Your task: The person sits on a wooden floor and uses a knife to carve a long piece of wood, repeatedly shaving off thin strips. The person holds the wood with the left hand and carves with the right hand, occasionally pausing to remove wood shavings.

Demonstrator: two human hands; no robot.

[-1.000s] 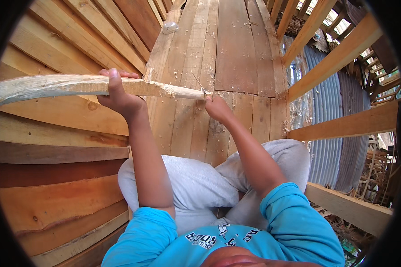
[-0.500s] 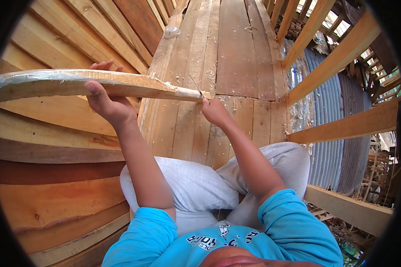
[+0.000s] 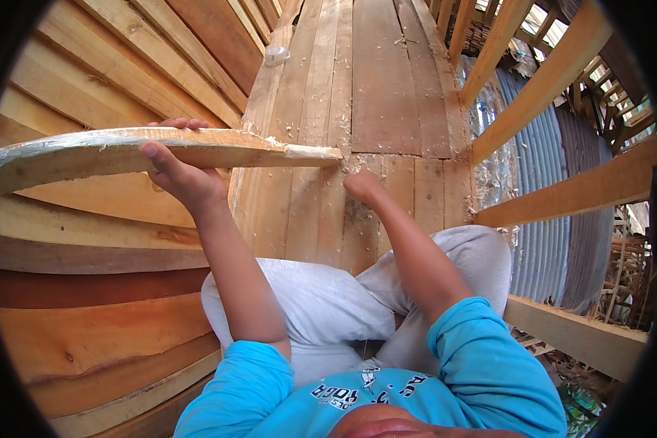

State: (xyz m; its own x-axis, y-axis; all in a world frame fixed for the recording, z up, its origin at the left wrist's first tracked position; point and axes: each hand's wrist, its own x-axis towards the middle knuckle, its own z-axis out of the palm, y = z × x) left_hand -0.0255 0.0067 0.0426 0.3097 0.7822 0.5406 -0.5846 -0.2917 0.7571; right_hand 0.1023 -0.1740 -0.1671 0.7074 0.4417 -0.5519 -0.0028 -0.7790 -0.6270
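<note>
A long, curved piece of wood with a pale, whittled end reaches in from the left edge. My left hand grips it near its middle, thumb on the near side and fingertips over the far side. Just right of and below its narrow tip, apart from the wood, my right hand is closed in a fist. The thin-bladed knife seen in that hand a moment before is hardly visible now, its blade hidden or turned edge-on. Curled shavings cling to the wood beside the whittled end.
Wood shavings lie scattered over the plank floor. A small clear container sits toward the far left. Stacked boards lean along my left side. On the right are wooden rails with corrugated metal sheets beyond them.
My right hand has moved off the tip of the wood, slightly right and nearer, and the blade no longer shows across it. The wood has dropped slightly nearer in view.
</note>
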